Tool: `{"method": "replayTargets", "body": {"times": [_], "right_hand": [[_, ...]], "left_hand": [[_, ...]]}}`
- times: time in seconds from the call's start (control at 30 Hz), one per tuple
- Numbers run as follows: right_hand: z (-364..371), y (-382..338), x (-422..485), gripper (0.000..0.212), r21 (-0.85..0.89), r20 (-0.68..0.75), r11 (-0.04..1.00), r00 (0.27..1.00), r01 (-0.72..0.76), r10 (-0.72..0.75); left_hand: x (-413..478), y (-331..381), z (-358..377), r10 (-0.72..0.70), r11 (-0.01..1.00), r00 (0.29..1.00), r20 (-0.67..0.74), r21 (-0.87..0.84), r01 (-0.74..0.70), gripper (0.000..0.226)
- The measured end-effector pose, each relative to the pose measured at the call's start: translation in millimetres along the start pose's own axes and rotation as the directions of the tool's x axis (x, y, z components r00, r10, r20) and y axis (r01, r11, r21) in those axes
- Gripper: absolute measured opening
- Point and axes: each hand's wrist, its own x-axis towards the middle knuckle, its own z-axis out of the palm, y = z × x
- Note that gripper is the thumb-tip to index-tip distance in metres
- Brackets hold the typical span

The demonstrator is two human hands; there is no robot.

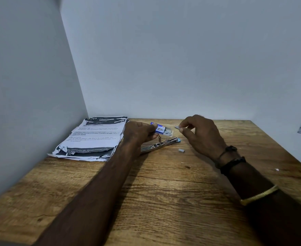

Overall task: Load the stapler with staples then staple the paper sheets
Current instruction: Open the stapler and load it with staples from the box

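Staple strip point(177, 128) pinched above the opened stapler point(159, 145)
Fingers of the right hand point(199, 135) pinch the strip, while the left hand point(139, 134) grips the staple box point(161, 130) just beside it. The stapler lies on the counter point(164, 192), just nearer the person than both hands. Its long axis runs near-left to far-right, and its far end sits below the right hand, which looks better placed to lower the strip in. Paper sheets point(93, 137) wait in the far left corner; a loose staple piece point(181, 150) lies beside the stapler.
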Motion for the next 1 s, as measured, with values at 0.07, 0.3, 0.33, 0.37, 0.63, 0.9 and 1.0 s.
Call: {"method": "replayTargets", "body": {"times": [0.07,0.3,0.33,0.37,0.63,0.9,1.0], "right_hand": [[0,-5,0,0.007,0.005,-0.008,0.999,0.999,0.035,-0.035],[-1,-16,-2,0.017,-0.224,0.099,0.963,0.987,0.148,-0.129],[-1,-17,-2,0.019,-0.257,0.106,0.953,0.985,0.160,-0.136],[-2,-18,-2,0.020,-0.282,0.112,0.944,0.983,0.169,-0.143],[-7,-25,-1,0.024,-0.376,0.122,0.910,0.983,0.173,-0.137],[-8,-25,-1,0.021,-0.346,0.164,0.923,0.980,0.167,-0.116],[-10,-24,1,0.014,-0.220,0.143,0.971,0.988,0.091,-0.061]], "left_hand": [[-1,-2,2,0.004,1.000,1.000,0.020,0.014,-0.004,0.018],[-2,-4,3,0.059,0.997,0.997,0.057,0.053,-0.062,0.033],[-2,-5,3,0.064,0.996,0.996,0.068,0.062,-0.068,0.033],[-3,-5,3,0.068,0.995,0.994,0.081,0.073,-0.074,0.030],[-3,-7,2,0.092,0.992,0.988,0.123,0.076,-0.102,0.034],[-2,-7,4,0.072,0.992,0.979,0.189,0.090,-0.090,0.020],[-2,-6,3,0.046,0.996,0.979,0.200,0.068,-0.061,0.023]]}}
